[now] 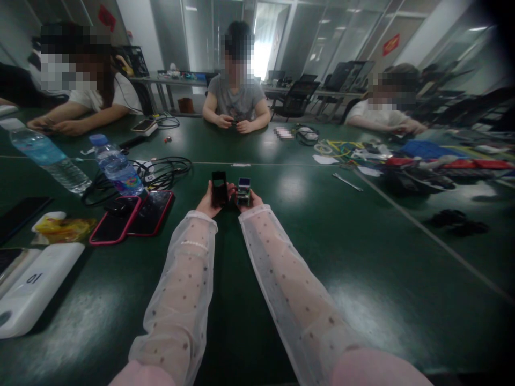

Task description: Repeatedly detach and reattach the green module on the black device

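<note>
Both my arms, in sheer dotted sleeves, reach forward over the dark green table (306, 236). In my left hand (207, 202) is a black rectangular casing (219, 197) with a window-like opening in its upper part, held upright. My right hand (255, 200) grips a small circuit board with a little screen (243, 191), just to the right of the casing. The two pieces are side by side and apart. Fingertips between them are partly hidden behind the pieces.
Left of my arms lie pink-edged phones (151, 213), a white power bank (40, 287), cables (173, 167) and water bottles (118, 166). A wrench (347, 182) and a heap of wires (341, 151) lie to the right. Several people sit across the table, one person (235, 99) directly opposite.
</note>
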`<move>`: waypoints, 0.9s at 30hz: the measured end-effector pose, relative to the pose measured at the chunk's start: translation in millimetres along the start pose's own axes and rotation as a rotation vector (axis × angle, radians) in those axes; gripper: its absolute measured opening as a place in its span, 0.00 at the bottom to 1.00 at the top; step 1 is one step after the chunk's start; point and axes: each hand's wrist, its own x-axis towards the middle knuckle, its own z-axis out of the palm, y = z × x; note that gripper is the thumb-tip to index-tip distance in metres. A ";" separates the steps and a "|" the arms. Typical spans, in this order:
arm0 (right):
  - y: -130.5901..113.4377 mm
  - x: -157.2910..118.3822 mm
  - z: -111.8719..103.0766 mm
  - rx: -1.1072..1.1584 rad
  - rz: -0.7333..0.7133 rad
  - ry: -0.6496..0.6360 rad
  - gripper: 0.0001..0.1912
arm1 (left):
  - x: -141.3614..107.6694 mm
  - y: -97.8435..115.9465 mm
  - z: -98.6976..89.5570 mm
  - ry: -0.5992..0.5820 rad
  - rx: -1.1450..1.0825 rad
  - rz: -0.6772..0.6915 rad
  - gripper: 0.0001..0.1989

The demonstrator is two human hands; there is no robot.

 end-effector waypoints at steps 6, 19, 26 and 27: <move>0.9 2.0 -2.7 -0.029 -0.045 -0.018 0.17 | 1.0 -0.3 1.8 0.002 0.014 0.000 0.30; -17.1 4.2 5.1 -0.064 -0.151 0.183 0.11 | 5.2 -0.7 5.0 0.073 0.017 -0.016 0.29; -21.1 -2.2 27.3 -0.440 -0.509 0.245 0.00 | 10.4 -3.9 3.4 0.162 0.129 0.006 0.29; -19.2 -3.6 29.3 -0.513 -0.545 0.236 0.01 | 9.9 -4.2 3.9 0.169 0.176 0.015 0.30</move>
